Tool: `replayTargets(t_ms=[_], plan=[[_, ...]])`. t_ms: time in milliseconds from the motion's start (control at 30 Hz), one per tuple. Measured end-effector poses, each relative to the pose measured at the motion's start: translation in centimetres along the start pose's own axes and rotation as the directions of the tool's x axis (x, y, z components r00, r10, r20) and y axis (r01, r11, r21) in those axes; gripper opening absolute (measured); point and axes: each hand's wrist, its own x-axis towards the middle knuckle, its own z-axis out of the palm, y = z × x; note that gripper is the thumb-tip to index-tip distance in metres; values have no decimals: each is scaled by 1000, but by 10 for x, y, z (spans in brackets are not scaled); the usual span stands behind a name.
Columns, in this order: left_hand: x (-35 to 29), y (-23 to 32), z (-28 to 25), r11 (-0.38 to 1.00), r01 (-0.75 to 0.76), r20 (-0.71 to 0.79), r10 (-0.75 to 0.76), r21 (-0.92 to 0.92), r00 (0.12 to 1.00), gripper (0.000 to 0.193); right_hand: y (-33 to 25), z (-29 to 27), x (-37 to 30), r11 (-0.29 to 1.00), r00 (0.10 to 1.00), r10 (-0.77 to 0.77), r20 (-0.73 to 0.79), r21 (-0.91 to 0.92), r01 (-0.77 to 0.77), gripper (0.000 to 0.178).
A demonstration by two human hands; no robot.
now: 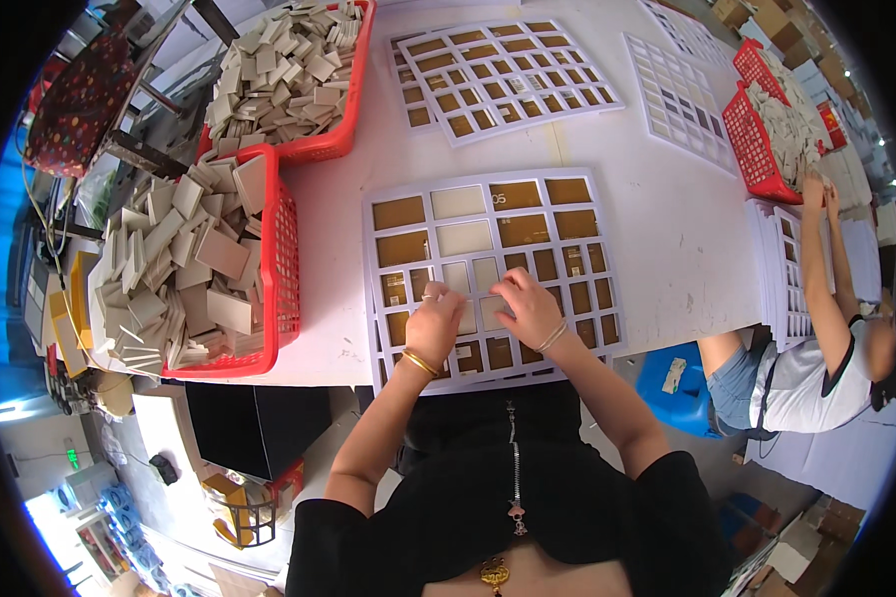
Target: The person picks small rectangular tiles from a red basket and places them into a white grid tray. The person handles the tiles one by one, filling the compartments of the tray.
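Note:
A white grid panel [553, 231] with brown-backed cells lies in front of me, stacked on at least one other. Off-white tiles fill several cells: two larger ones near the top, such as the large tile [465, 238], and smaller ones such as the small tile [455, 276] below. My left hand [436, 326] is closed, its bent fingertips on the edge of a small tile in the panel's middle. Closed as well, my right hand [530, 310] has finger and thumb pinched at a neighbouring small tile [492, 312]. The fingers partly cover both tiles.
Red baskets [287, 269] of loose tiles stand on the left; a red basket [752, 139] is at the right. More grid panels [508, 75] lie at the far side of the table [334, 239]. A co-worker [816, 368] reaches into the right basket.

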Motion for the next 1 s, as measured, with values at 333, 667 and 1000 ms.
replayTargets(t_ms=[333, 667, 1000], plan=[[-31, 5, -8, 900, -291, 158, 252, 325, 955, 31, -3, 10, -25, 970, 992, -122, 17, -210, 123, 27], [-32, -15, -36, 951, 97, -141, -57, 293, 988, 41, 29, -36, -30, 994, 934, 41, -354, -80, -74, 39], [-65, -42, -39, 913, 383, -176, -359, 137, 917, 46, 142, -30, -104, 789, 739, 462, -490, -153, -596, 42]])
